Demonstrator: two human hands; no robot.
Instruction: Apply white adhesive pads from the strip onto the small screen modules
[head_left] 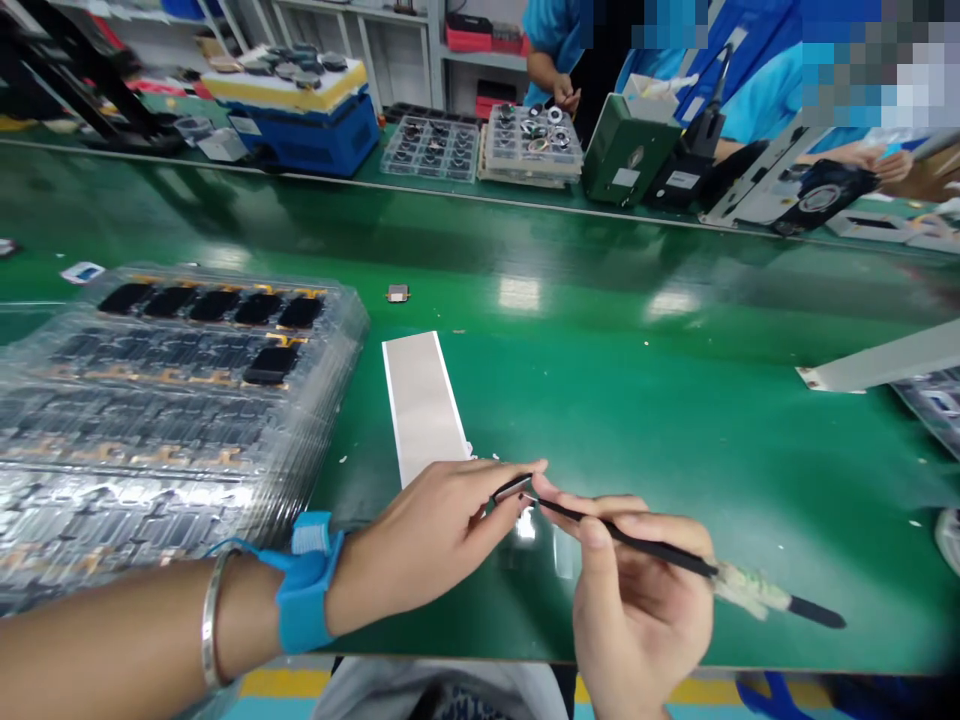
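My left hand [431,530], with a blue wrist strap [306,580] and a metal bangle, pinches a small flat dark part [512,488] between thumb and fingers just above the green table near its front edge. My right hand [637,610] grips black tweezers [675,555] with tape wrapped round the handle; their tip touches the small part. A white strip [424,405] lies on the table just behind my left hand.
A stack of clear plastic trays [172,400] holding dark parts fills the left. A small metal piece [397,293] lies mid-table. A white panel [877,365] juts in at right. Across the green belt [600,300], people in blue work beside more trays [480,145] and a green box [626,150].
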